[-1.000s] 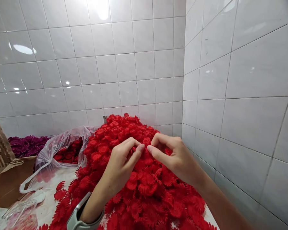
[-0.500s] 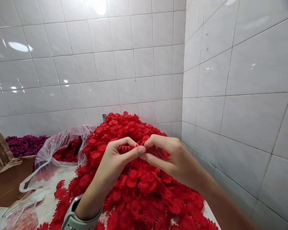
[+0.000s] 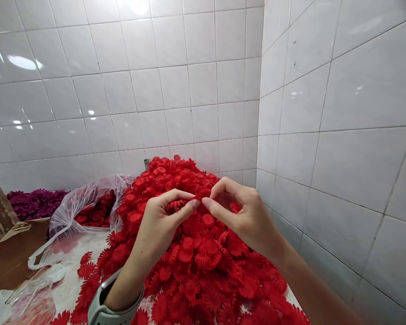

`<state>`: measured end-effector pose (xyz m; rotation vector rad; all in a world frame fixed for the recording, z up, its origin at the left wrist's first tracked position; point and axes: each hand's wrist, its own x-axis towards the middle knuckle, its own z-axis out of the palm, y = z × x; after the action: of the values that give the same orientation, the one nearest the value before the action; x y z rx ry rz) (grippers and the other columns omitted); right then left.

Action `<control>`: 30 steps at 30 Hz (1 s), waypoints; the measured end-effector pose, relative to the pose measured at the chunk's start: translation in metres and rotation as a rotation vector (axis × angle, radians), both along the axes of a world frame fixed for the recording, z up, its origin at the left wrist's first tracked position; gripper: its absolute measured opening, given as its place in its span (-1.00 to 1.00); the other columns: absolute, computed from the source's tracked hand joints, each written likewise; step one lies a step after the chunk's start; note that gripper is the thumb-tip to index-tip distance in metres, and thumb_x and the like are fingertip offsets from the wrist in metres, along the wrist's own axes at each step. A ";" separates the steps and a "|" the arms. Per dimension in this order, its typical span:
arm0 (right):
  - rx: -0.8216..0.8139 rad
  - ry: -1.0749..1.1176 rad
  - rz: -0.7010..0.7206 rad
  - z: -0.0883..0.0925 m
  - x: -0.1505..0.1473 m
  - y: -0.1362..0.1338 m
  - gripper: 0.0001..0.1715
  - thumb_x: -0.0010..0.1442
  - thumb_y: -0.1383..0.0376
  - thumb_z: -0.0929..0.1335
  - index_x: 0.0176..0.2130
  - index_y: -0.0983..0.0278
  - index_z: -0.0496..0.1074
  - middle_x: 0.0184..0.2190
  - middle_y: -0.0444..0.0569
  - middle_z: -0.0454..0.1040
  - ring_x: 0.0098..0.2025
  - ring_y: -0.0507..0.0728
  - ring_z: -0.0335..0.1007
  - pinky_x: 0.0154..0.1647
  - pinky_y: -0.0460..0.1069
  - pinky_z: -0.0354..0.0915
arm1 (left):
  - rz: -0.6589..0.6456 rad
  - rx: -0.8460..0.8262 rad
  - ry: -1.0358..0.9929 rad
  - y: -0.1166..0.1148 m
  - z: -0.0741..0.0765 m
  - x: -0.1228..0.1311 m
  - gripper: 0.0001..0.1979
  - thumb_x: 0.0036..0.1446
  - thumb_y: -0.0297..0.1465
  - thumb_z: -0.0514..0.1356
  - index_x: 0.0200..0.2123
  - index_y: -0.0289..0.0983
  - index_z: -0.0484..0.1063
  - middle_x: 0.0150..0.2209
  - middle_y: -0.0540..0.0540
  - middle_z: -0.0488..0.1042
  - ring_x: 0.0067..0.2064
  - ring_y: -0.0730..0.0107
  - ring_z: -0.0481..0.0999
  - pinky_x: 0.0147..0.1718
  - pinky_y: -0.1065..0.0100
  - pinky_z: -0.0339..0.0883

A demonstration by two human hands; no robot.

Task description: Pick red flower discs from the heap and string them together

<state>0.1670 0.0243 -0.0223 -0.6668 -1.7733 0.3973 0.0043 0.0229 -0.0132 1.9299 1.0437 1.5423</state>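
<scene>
A big heap of red plastic flower pieces [image 3: 203, 253] fills the corner of the tiled counter. My left hand [image 3: 162, 221] is curled above the heap, thumb and fingers pinched round a small red flower piece [image 3: 176, 205]. My right hand [image 3: 243, 212] meets it from the right, its fingertips pinched on the same piece's edge. A grey watch [image 3: 104, 309] sits on my left wrist.
A clear plastic bag [image 3: 77, 212] holding more red pieces lies left of the heap. Purple flower pieces [image 3: 34, 203] sit in a cardboard box [image 3: 6, 253] at far left. A clear container [image 3: 27, 302] is at bottom left. White tiled walls [image 3: 325, 113] close in behind and right.
Both hands have risen slightly and come closer to me, staying pinched together on the red piece; the view has tilted a little.
</scene>
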 end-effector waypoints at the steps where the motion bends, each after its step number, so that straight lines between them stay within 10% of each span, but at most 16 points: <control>1: -0.026 -0.006 0.016 0.000 0.000 0.000 -0.74 0.17 0.27 0.33 -0.51 0.26 0.26 -0.60 -0.21 0.25 -0.56 -0.04 0.10 -0.56 -0.11 0.10 | 0.027 0.037 0.027 0.000 0.000 0.000 -0.91 -0.03 -0.35 0.29 -0.49 -0.25 0.54 -0.51 0.04 0.51 -0.44 0.46 0.42 -0.45 0.48 0.26; 10: -0.230 0.090 0.192 0.002 0.001 0.001 -0.86 0.14 0.26 0.36 -0.43 0.26 0.38 -0.47 -0.16 0.39 -0.42 0.01 0.30 -0.42 -0.09 0.24 | 0.091 0.200 0.128 -0.002 -0.005 0.002 -0.96 -0.03 -0.43 0.28 -0.50 -0.24 0.52 -0.50 0.06 0.51 -0.43 0.47 0.43 -0.43 0.49 0.27; 20: -0.565 0.272 0.619 0.001 0.012 0.018 -0.77 0.05 0.18 0.44 -0.44 0.28 0.39 -0.51 -0.14 0.35 -0.46 -0.01 0.22 -0.47 -0.09 0.18 | -0.128 -0.286 -0.312 0.006 -0.002 -0.002 -0.88 -0.12 -0.35 0.30 -0.58 -0.27 0.48 -0.66 0.10 0.27 -0.59 0.60 0.19 -0.64 0.55 0.06; 30: -0.450 0.239 0.184 -0.005 0.016 0.041 -0.75 0.00 0.20 0.43 -0.44 0.26 0.30 -0.45 -0.17 0.32 -0.43 0.00 0.25 -0.29 -0.02 0.24 | 0.106 -0.213 -0.380 0.029 -0.003 -0.020 -0.77 -0.30 -0.29 0.38 -0.57 -0.31 0.48 -0.68 0.14 0.23 -0.60 0.64 0.11 -0.65 0.53 -0.05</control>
<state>0.1826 0.0651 -0.0274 -0.7332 -1.5304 0.9808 -0.0160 0.0523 -0.0164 1.3901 1.1012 1.6929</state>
